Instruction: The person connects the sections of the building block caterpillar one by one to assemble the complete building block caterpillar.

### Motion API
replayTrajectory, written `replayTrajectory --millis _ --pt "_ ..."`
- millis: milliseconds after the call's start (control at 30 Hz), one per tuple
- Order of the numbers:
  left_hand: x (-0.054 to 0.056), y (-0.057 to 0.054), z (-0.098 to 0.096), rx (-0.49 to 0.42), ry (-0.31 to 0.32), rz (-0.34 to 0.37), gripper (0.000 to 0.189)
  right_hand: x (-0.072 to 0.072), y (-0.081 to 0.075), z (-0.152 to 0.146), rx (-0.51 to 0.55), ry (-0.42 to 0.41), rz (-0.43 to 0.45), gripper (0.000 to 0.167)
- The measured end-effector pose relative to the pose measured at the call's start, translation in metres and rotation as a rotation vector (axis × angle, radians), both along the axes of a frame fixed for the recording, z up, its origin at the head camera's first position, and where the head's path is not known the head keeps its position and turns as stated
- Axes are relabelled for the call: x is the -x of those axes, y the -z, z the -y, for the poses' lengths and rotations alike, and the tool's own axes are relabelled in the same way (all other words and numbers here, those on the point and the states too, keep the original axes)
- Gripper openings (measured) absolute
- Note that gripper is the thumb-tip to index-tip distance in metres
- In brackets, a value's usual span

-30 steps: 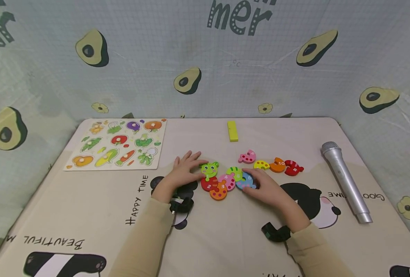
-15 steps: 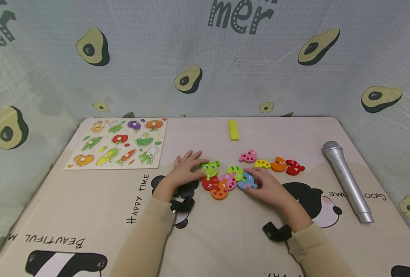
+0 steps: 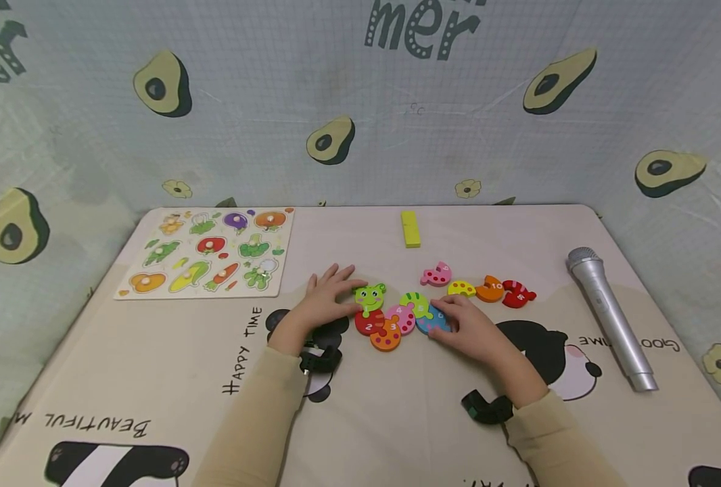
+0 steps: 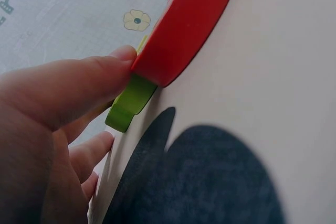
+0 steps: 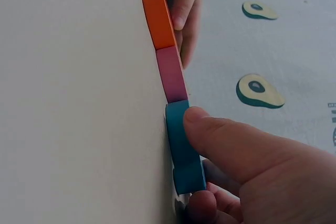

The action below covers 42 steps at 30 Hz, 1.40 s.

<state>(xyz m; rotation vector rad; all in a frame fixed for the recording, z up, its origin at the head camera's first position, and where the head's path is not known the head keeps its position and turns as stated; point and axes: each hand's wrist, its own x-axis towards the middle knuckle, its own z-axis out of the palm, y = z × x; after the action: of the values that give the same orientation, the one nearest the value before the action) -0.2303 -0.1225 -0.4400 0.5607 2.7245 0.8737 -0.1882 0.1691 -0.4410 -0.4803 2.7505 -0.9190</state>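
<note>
Joined puzzle pieces form a wooden caterpillar in the middle of the table. Its green smiling head [image 3: 369, 297] is at the left, followed by red piece 2 [image 3: 369, 322], orange piece 3 [image 3: 386, 336], pink piece 4 [image 3: 404, 320] and green piece 5 [image 3: 414, 303]. At the right end, the blue piece [image 5: 181, 135] fits against green piece 5. My left hand [image 3: 324, 304] holds the head's left side between thumb and index finger, its other fingers spread. My right hand [image 3: 471, 329] pinches the blue piece between thumb and fingers, covering its right edge.
Loose pink [image 3: 437, 274], yellow [image 3: 461, 289], orange [image 3: 490, 289] and red [image 3: 519, 294] pieces lie behind my right hand. A yellow block [image 3: 410, 229] lies farther back. A vegetable puzzle board [image 3: 280, 270] is at back left, a silver microphone [image 3: 613, 321] at right.
The blue piece has shifted slightly and closed the dark gap at green piece 5, whose knob now fills its notch. My left hand has stayed at the head.
</note>
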Motion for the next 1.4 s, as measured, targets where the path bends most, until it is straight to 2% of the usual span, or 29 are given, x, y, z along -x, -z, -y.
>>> replayTrajectory --millis 133,233,367,567,767,1133,1267,1400 --pt "0.000 0.000 0.000 0.004 0.002 -0.001 0.051 0.001 0.000 -0.001 -0.006 -0.012 -0.008 0.061" --pt "0.000 0.000 -0.001 0.005 0.004 -0.001 0.051 0.003 -0.002 -0.006 0.035 -0.008 -0.023 0.062" --pt "0.001 0.001 0.000 0.010 0.002 -0.002 0.051 0.008 -0.005 -0.017 0.083 0.048 -0.087 0.061" --pt "0.002 0.000 0.000 0.017 0.006 -0.019 0.050 0.014 -0.004 -0.031 -0.014 0.101 -0.169 0.063" --pt "0.002 0.002 0.000 0.017 0.003 -0.020 0.050 0.016 0.002 -0.034 -0.099 0.128 -0.161 0.065" --pt "-0.004 0.006 -0.001 0.000 0.009 -0.005 0.051 0.010 0.011 -0.034 -0.133 0.106 -0.227 0.059" --pt "-0.003 0.005 0.000 -0.001 0.014 -0.018 0.051 0.011 0.009 -0.034 -0.107 0.056 -0.275 0.057" --pt "-0.001 0.002 -0.001 -0.002 0.010 -0.024 0.051 0.013 0.008 -0.033 -0.092 0.008 -0.271 0.049"
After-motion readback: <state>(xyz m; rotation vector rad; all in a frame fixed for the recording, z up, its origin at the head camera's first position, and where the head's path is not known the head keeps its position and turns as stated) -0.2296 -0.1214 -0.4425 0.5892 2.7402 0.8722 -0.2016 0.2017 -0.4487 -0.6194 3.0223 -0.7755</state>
